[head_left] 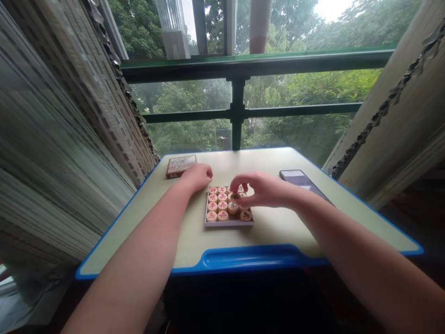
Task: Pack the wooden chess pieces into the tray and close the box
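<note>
A shallow open box (229,223) holds rows of round xiangqi pieces, with red characters on the left and black ones towards the right. My right hand (259,189) reaches over the box's right side, thumb and fingers pinched around a xiangqi piece (235,196) with a dark marking. It partly covers the pieces beneath. In the front row, bare box floor shows between a red-marked piece (223,215) and a black-marked piece (245,215). Beyond the box's far left corner, my left hand (199,176) rests closed on the table; whatever its curled fingers hold is too small to make out.
Behind my left hand lies a patterned box lid (181,163). A phone (306,183) lies at the right, partly behind my right forearm. The pale table (160,199) has a blue rim and front groove (250,258). Curtains flank a window with a green railing (257,67).
</note>
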Demonstrator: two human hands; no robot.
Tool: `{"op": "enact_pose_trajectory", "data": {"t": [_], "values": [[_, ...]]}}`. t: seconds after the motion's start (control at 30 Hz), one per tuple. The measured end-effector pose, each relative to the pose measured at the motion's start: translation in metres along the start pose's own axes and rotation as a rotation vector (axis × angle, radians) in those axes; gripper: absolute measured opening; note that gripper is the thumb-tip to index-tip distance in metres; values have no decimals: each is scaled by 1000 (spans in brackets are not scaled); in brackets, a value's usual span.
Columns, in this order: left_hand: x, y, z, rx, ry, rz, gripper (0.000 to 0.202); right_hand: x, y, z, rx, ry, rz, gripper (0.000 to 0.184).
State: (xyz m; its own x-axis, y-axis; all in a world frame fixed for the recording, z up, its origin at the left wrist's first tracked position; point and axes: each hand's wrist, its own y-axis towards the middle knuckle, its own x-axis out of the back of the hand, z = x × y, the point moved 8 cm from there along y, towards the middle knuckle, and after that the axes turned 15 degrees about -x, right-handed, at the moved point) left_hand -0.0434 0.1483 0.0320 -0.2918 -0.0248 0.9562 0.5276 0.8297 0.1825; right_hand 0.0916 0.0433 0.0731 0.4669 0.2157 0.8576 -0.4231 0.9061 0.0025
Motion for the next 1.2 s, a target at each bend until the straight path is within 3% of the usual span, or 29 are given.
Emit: {"op": "enact_pose_trajectory", "data": {"t": [0.1, 0.27, 0.6, 0.77, 1.2], "values": [[1, 0, -3, -13, 18, 0, 23, -16, -10, 16, 116, -60, 122, 22], [0, 0, -3, -25, 38, 9, 23, -26, -11, 21, 172, -84, 151, 20], [-3, 3, -1, -47, 53, 26, 25, -27, -11, 22, 235, -91, 180, 21], [-3, 2, -2, -48, 68, 38, 26, -27, -11, 19, 174, -106, 190, 23], [-2, 2, -5, -61, 57, 38, 25, -20, -13, 21, 199, -188, 118, 24]]}}
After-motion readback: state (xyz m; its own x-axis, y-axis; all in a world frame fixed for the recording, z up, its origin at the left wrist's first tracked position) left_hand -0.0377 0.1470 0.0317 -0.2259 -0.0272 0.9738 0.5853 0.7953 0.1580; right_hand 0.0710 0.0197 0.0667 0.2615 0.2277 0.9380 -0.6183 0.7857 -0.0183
